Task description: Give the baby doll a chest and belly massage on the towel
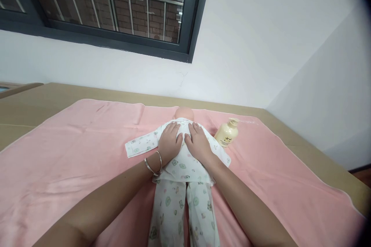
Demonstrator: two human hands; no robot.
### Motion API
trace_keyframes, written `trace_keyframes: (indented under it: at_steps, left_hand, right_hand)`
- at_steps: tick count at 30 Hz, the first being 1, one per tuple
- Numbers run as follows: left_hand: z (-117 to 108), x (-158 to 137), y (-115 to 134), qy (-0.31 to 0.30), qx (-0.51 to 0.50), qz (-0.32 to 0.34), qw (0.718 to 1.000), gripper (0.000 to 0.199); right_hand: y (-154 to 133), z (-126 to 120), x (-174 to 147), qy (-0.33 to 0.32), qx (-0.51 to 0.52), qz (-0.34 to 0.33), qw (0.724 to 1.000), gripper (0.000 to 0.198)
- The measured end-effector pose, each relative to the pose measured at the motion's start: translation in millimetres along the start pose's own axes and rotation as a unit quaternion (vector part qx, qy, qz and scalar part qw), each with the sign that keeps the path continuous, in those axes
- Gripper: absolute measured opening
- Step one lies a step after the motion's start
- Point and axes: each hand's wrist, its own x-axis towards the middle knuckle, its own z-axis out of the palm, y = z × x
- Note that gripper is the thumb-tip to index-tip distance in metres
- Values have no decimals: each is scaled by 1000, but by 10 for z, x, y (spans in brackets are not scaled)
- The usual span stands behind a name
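A baby doll (pixel 184 113) in a white, patterned long-sleeved top (pixel 183 168) and matching trousers (pixel 170 204) lies stretched out with its head at the far end. No facial features show, only the bare rounded head. My left hand (pixel 170 142) rests flat on the left side of the doll's upper body, its fingers extended. On the right side, my right hand (pixel 199 142) lies the same way, with the two thumbs close together near the middle. A silver bangle (pixel 153 165) circles my left wrist. Neither hand grips anything.
Beneath the doll spreads a pink blanket (pixel 95 154) on a tan surface (pixel 66 92). A pale yellow pump bottle (pixel 227 133) leans or stands tilted by the doll's right sleeve. Behind are a white wall (pixel 237 46) and a dark-framed window (pixel 189 27) with bars.
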Motion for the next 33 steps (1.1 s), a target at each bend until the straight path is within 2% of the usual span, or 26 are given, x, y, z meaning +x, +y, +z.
trace_keyframes:
  at_steps: [26, 33]
  left_hand:
    - [-1, 1, -7, 3, -6, -1, 1000, 37]
    - [35, -2, -34, -23, 16, -10, 1000, 45]
  right_hand:
    - [2, 5, -2, 3, -8, 0, 1000, 56]
    - [-5, 7, 6, 2, -10, 23, 1000, 61]
